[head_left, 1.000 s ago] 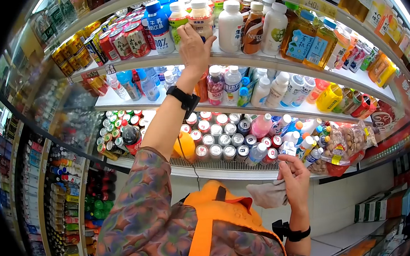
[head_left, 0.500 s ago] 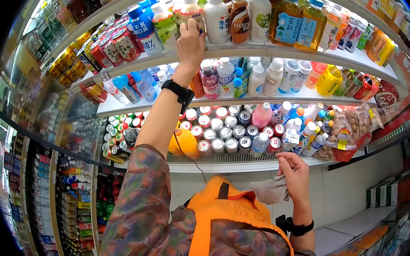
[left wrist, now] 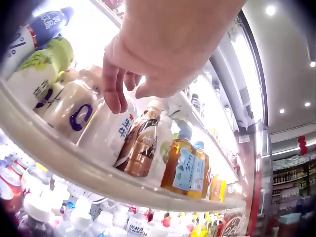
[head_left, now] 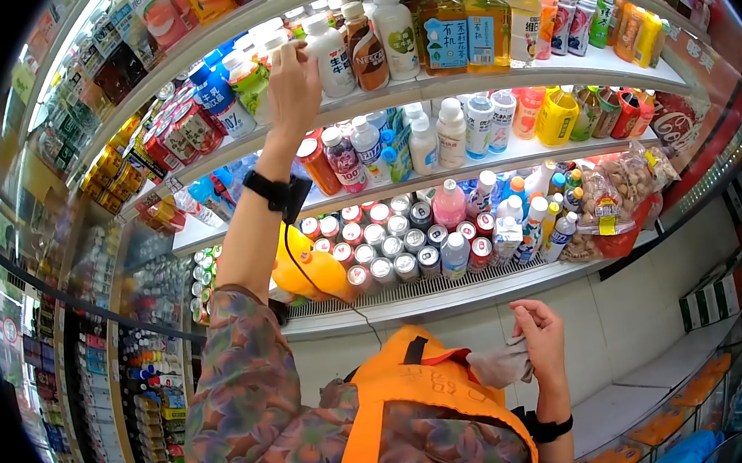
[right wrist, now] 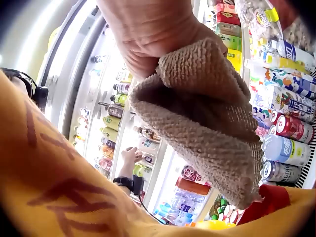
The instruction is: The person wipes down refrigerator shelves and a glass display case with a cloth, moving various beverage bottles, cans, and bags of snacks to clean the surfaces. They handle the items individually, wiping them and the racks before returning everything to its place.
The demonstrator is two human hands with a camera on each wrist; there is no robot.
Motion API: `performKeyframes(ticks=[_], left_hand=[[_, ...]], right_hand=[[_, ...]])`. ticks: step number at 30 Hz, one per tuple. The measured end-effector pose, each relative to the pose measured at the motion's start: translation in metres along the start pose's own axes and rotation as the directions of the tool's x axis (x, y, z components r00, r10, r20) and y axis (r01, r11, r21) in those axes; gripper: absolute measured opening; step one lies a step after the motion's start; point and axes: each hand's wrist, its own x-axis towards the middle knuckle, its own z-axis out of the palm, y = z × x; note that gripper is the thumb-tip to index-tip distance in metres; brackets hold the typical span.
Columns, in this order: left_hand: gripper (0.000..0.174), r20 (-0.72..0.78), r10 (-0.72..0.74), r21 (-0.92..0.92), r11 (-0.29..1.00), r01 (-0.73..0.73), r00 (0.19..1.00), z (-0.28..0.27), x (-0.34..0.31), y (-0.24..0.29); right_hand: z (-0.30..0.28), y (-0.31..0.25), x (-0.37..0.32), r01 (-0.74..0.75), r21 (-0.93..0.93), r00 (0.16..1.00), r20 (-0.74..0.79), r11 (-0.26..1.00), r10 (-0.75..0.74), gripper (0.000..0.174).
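My left hand (head_left: pixel 295 88) is raised to the lit upper drink shelf, its fingers loosely bent beside a white milk bottle (head_left: pixel 335 67). In the left wrist view, the fingertips hang right at the top of that milk bottle (left wrist: pixel 106 133) and hide its cap. A pale bottle with a purple C (left wrist: pixel 74 111) stands to one side, a brown Nescafe bottle (left wrist: pixel 140 143) to the other. Low in front of the body, my right hand (head_left: pixel 542 335) grips a grey cloth (head_left: pixel 499 366). Close up, the cloth (right wrist: pixel 197 138) is folded and hangs down from the hand.
Above the left hand runs another shelf edge (head_left: pixel 238 18). Amber tea bottles (head_left: pixel 442 31) stand along the upper shelf to the right. Below are a shelf of small bottles (head_left: pixel 451 132), rows of cans (head_left: pixel 390 247) and bagged nuts (head_left: pixel 607 202). A thin cable (head_left: pixel 304 273) hangs from the left wrist.
The left hand has moved from the pale bottle towards the white milk bottle to its right. The head view has shifted right along the shelves. The right hand still holds the cloth.
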Motion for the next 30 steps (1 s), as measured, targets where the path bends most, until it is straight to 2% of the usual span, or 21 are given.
performKeyframes(ticks=[2,5,6,8,10,11,13,14,15,16,17,18,20,21,22,24,25,26,28,29,30], left_hand=[[0.03,-0.069,0.135,-0.009,0.991,-0.136,0.988,0.01,0.024,-0.006],[0.039,0.023,0.115,0.105,0.988,-0.117,0.993,0.015,0.046,-0.003],[0.04,0.001,0.164,0.133,0.978,-0.163,0.986,0.015,0.05,-0.002],[0.039,-0.084,0.269,0.017,0.963,-0.268,0.96,0.016,0.049,-0.001],[0.033,-0.017,0.218,-0.032,0.975,-0.218,0.976,0.004,0.028,0.024],[0.029,0.051,0.111,-0.135,0.985,-0.103,0.992,0.003,0.005,0.038],[0.023,0.236,-0.106,-0.379,0.905,0.192,0.966,-0.009,-0.034,0.083],[0.022,0.114,0.285,-0.343,0.91,-0.232,0.952,0.004,-0.06,0.075],[0.024,0.716,-0.229,-0.341,0.71,0.616,0.66,-0.013,-0.09,0.113],[0.028,0.823,-0.038,-0.396,0.677,0.621,0.567,-0.01,-0.117,0.126],[0.037,0.953,0.022,-0.265,0.555,0.789,0.304,-0.007,-0.145,0.14],[0.045,0.953,0.236,-0.295,0.581,0.758,0.189,0.011,-0.185,0.145],[0.062,0.87,0.493,-0.233,0.441,0.867,-0.017,-0.001,-0.211,0.184],[0.064,0.789,0.614,-0.28,0.388,0.878,-0.019,0.001,-0.227,0.197],[0.056,0.832,0.552,-0.217,0.403,0.889,-0.048,-0.013,-0.214,0.216],[0.049,0.825,0.565,-0.259,0.366,0.894,0.008,0.004,-0.216,0.222],[0.043,0.81,0.564,-0.412,0.351,0.841,0.162,0.01,-0.219,0.228],[0.041,0.718,0.591,-0.654,0.391,0.648,0.368,0.016,-0.222,0.234],[0.038,0.757,0.524,-0.633,0.436,0.64,0.391,0.012,-0.22,0.253],[0.035,0.812,0.478,-0.555,0.452,0.698,0.335,0.011,-0.218,0.261],[0.033,0.805,0.481,-0.559,0.418,0.717,0.347,0.013,-0.218,0.269]], right_hand=[[0.002,-0.004,-0.002,-0.017,0.009,1.0,-0.016,1.0,0.017,0.017],[0.006,-0.003,-0.002,-0.032,0.016,0.999,-0.012,0.999,0.032,0.017],[0.008,0.001,-0.002,0.013,0.029,1.0,-0.001,1.0,-0.013,0.017],[0.012,0.002,-0.004,-0.002,0.065,1.0,-0.015,0.998,0.003,0.017],[0.01,0.004,-0.007,-0.033,0.057,0.999,-0.036,0.998,0.036,0.018],[0.012,0.001,-0.009,-0.024,0.14,0.998,-0.053,0.99,0.032,0.019],[0.002,0.022,-0.006,-0.051,0.222,0.985,-0.152,0.974,0.086,0.017],[-0.002,0.032,0.002,-0.043,0.269,0.976,-0.196,0.962,0.098,0.017],[-0.005,0.029,0.008,-0.028,0.352,0.972,-0.211,0.936,0.109,0.017],[-0.006,0.026,0.009,-0.029,0.433,0.967,-0.215,0.901,0.135,0.017],[-0.006,0.021,0.011,-0.037,0.512,0.962,-0.213,0.858,0.168,0.017],[-0.008,0.012,0.012,-0.031,0.494,0.976,-0.174,0.869,0.134,0.021],[-0.007,0.002,0.016,0.057,0.478,0.997,-0.079,0.876,-0.022,0.027],[-0.006,-0.008,0.016,0.076,0.491,0.997,-0.017,0.868,-0.078,0.034],[-0.008,-0.017,0.015,0.09,0.473,0.995,-0.005,0.876,-0.099,0.034],[-0.013,-0.032,0.013,0.101,0.447,0.992,0.02,0.889,-0.123,0.033],[-0.017,-0.038,0.013,0.117,0.458,0.99,0.011,0.881,-0.137,0.033],[-0.023,-0.039,0.014,0.153,0.449,0.986,-0.016,0.88,-0.163,0.033],[-0.032,-0.047,0.008,0.209,0.363,0.978,-0.102,0.908,-0.184,0.033],[-0.036,-0.05,0.005,0.246,0.314,0.966,-0.157,0.917,-0.205,0.032],[-0.04,-0.047,0.004,0.307,0.299,0.946,-0.2,0.904,-0.255,0.033]])
